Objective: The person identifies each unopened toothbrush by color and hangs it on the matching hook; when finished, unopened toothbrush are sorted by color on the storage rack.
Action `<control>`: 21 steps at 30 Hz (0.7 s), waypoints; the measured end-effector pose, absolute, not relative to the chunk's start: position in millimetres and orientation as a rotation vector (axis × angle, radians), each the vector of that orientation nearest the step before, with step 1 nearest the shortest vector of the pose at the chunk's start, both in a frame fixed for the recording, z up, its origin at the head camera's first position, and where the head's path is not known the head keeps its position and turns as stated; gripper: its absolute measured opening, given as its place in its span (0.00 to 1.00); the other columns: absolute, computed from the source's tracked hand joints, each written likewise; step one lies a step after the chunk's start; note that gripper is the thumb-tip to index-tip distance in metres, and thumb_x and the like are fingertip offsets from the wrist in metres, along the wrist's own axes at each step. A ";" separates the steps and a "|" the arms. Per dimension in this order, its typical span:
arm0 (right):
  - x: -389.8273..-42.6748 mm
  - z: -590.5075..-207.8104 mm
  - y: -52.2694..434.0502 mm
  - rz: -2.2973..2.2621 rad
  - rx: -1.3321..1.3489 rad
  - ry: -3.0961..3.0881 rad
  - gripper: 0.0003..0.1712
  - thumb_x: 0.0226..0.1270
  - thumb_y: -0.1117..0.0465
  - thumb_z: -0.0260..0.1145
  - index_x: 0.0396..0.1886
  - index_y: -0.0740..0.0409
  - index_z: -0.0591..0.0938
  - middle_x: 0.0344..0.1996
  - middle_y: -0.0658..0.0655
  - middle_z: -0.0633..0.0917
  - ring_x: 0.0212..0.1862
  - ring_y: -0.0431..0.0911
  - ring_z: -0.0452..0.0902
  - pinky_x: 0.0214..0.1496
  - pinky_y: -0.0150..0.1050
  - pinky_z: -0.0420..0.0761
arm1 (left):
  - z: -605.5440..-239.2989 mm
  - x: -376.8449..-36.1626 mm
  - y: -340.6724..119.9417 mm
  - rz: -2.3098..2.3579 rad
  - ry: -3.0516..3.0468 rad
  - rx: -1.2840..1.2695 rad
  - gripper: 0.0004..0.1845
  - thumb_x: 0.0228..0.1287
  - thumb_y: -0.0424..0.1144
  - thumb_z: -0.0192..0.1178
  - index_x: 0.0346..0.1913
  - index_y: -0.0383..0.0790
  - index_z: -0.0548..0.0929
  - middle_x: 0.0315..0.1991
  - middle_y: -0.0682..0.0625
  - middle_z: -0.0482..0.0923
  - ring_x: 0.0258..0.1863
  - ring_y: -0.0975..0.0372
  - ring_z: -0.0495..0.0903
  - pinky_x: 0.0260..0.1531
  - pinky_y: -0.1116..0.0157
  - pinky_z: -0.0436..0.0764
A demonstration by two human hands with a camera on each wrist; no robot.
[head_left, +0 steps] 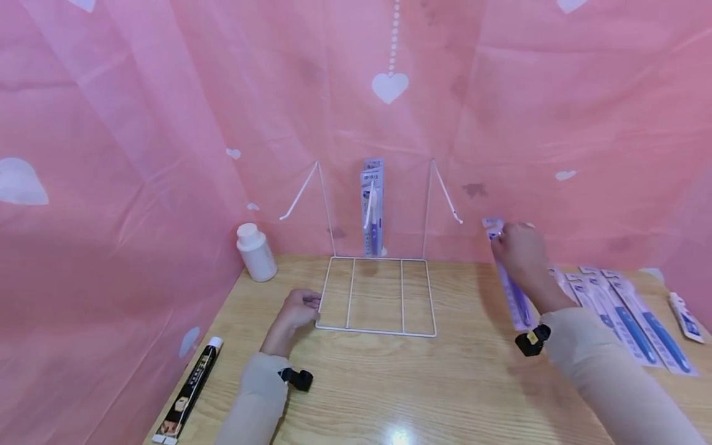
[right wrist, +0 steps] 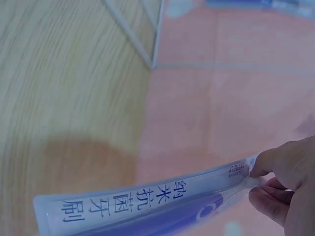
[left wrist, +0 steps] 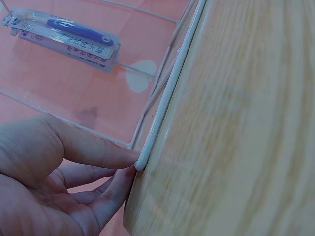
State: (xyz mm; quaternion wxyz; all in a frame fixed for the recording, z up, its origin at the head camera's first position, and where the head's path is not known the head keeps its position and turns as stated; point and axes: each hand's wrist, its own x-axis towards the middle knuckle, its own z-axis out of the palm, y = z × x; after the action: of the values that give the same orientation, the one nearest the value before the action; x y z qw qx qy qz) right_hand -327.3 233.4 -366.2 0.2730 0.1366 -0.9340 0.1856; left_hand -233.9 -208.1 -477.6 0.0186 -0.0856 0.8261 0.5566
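Note:
A white wire display rack point(head_left: 376, 334) stands on the table, its hooks reaching forward. Several packaged toothbrushes point(head_left: 374, 216) hang on its middle hook; the front one has a purple handle. At the base's front left corner, my left hand point(head_left: 300, 308) pinches the wire point(left wrist: 162, 115) between thumb and fingers. My right hand point(head_left: 521, 256) holds another packaged purple toothbrush point(head_left: 514, 296) by its upper end, right of the rack. In the right wrist view, thumb and fingers grip this toothbrush pack point(right wrist: 147, 204) near one end, with the rest slanting away.
More packaged toothbrushes point(head_left: 639, 318) with blue handles lie on the table at right, beside a small white tube point(head_left: 686, 317). A white bottle point(head_left: 257, 253) stands back left. A black toothpaste tube point(head_left: 189, 390) lies front left. Pink cloth point(head_left: 512, 123) hangs behind and at the sides.

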 end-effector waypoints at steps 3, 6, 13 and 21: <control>-319.2 -358.8 214.7 0.503 0.402 -2.451 0.13 0.56 0.67 0.57 0.14 0.61 0.69 0.14 0.60 0.71 0.19 0.54 0.66 0.20 0.49 0.67 | -478.3 -234.3 -208.0 1.734 2.559 -0.266 0.26 0.38 0.11 0.60 0.47 0.21 0.82 0.35 0.40 0.80 0.36 0.55 0.78 0.36 0.66 0.81; -309.7 -353.7 195.3 0.504 0.458 -2.411 0.12 0.58 0.67 0.58 0.16 0.62 0.71 0.15 0.59 0.72 0.18 0.53 0.66 0.18 0.49 0.67 | -478.3 -234.1 -207.9 1.730 2.559 -0.272 0.25 0.38 0.12 0.60 0.47 0.21 0.82 0.36 0.41 0.80 0.37 0.55 0.78 0.36 0.66 0.81; -287.9 -348.7 150.1 0.551 0.607 -2.355 0.09 0.60 0.67 0.62 0.21 0.62 0.75 0.19 0.58 0.75 0.18 0.50 0.69 0.18 0.44 0.70 | -478.1 -234.2 -207.2 1.736 2.556 -0.268 0.26 0.38 0.12 0.60 0.48 0.21 0.82 0.36 0.41 0.80 0.37 0.55 0.78 0.37 0.66 0.81; -261.4 -336.6 111.4 0.593 0.708 -2.203 0.06 0.57 0.67 0.66 0.24 0.65 0.79 0.22 0.60 0.78 0.22 0.51 0.74 0.19 0.43 0.75 | -477.2 -234.2 -204.3 1.743 2.524 -0.264 0.26 0.39 0.13 0.60 0.49 0.22 0.81 0.37 0.41 0.80 0.38 0.55 0.78 0.38 0.65 0.81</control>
State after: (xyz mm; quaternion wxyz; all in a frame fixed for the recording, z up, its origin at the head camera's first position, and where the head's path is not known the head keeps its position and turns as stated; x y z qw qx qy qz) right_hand -261.4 111.4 -336.6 0.3675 0.2758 -0.8576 0.2310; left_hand -234.2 -204.3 -477.2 0.0313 -0.0856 0.8194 0.5659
